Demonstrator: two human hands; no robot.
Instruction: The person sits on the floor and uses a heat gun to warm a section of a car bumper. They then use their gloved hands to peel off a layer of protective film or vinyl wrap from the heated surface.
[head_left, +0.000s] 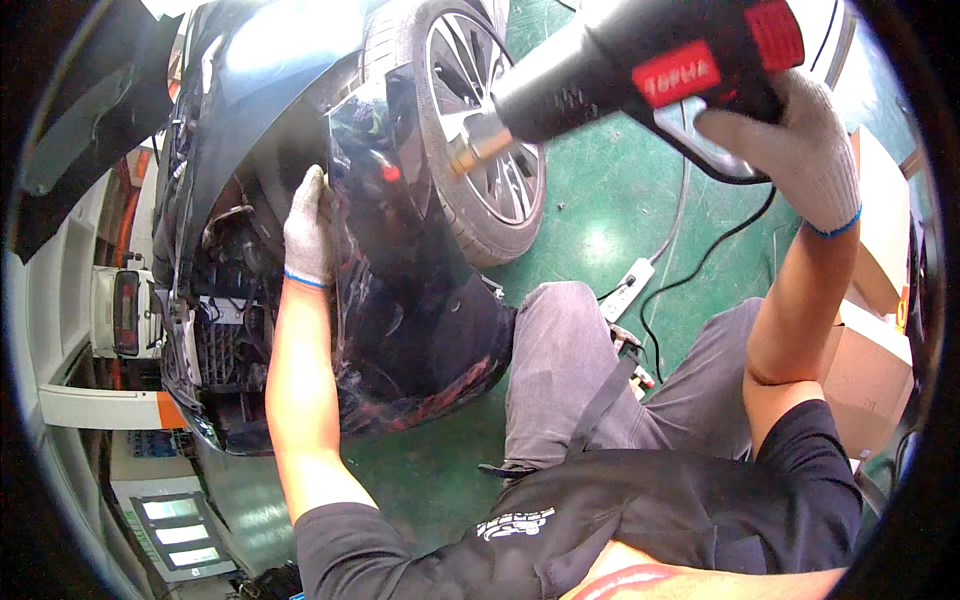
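1. the right hand, in a white glove, was raised, its fingers wrapped around the grip of the heat gun.
2. the heat gun, black with red patches, was in the air, its nozzle pointing down and left toward the bumper and overlapping the wheel in view.
3. the left hand, also gloved, lay along the bumper's left edge, fingers extended; whether they gripped it, i could not tell.
4. the bumper was dark and glossy, just beside the wheel; left of it, an opening in the car bared inner parts.
5. a white power strip lay on the green floor, near the person's knees, with a black cord close by.
6. cardboard boxes stood at the right.
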